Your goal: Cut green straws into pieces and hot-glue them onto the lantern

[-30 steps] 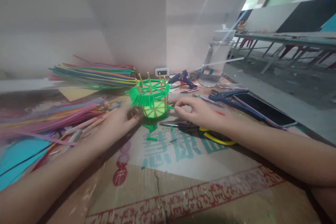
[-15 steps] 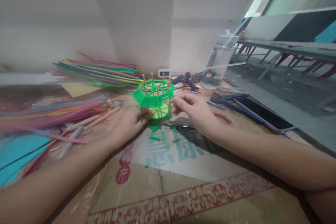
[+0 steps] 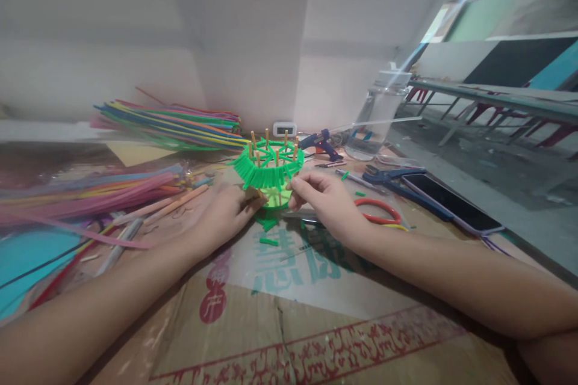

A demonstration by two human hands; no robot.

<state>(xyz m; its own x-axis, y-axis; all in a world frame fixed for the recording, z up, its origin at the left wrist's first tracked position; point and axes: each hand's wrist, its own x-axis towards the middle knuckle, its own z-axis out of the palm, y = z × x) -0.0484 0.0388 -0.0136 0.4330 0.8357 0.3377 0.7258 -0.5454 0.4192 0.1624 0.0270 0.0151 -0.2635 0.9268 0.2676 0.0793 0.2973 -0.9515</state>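
A small round model (image 3: 271, 171) made of green pipe cleaners stands on the table, with a fringed green upper ring, several upright wooden sticks and a yellow-green round base. My left hand (image 3: 232, 207) is closed at the model's lower left, its thumb and fingertips pinching the base edge near a stick. At the lower right side, the thumb and fingers of my right hand (image 3: 325, 201) are pressed together close against the model. Whatever lies between those fingertips is too small to make out. Scissors with an orange handle (image 3: 383, 212) lie partly under my right hand. Short green pieces (image 3: 268, 242) are scattered in front.
Bundles of coloured pipe cleaners (image 3: 176, 123) lie at the back left, more at left. A blue glue gun (image 3: 324, 144), a small white digital display (image 3: 285, 129) and a clear water bottle (image 3: 372, 111) stand behind. Blue pliers (image 3: 406, 189) and a phone (image 3: 451, 201) are at right.
My right hand has moved slightly down and left relative to the model, its fingertips now nearer the base. The left hand stays at the base. The view has shifted a little.
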